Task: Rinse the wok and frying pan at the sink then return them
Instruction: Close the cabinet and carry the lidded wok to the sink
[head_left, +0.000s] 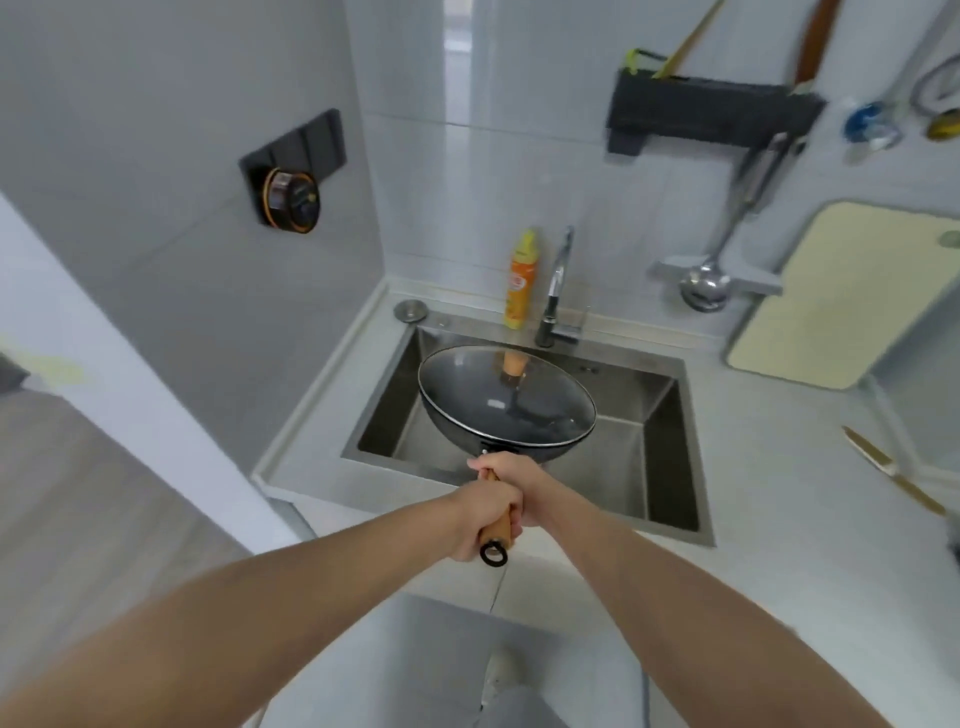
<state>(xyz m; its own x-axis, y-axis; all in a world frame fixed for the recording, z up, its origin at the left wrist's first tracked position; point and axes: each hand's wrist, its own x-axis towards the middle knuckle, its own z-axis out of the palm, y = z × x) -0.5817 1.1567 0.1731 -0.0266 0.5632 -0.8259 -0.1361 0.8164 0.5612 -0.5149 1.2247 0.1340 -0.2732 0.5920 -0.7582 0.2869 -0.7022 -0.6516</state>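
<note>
Arms outstretched, left hand (480, 512) and right hand (511, 475) gripping wok (506, 400) handle over sink (675, 415)

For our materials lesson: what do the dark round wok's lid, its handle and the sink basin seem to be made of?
Lid: likely glass, see-through with a metal rim. Handle: apparently wood, matt tan, gripped by left hand and right hand. Sink basin: probably brushed stainless steel, grey with a dull sheen.
</note>
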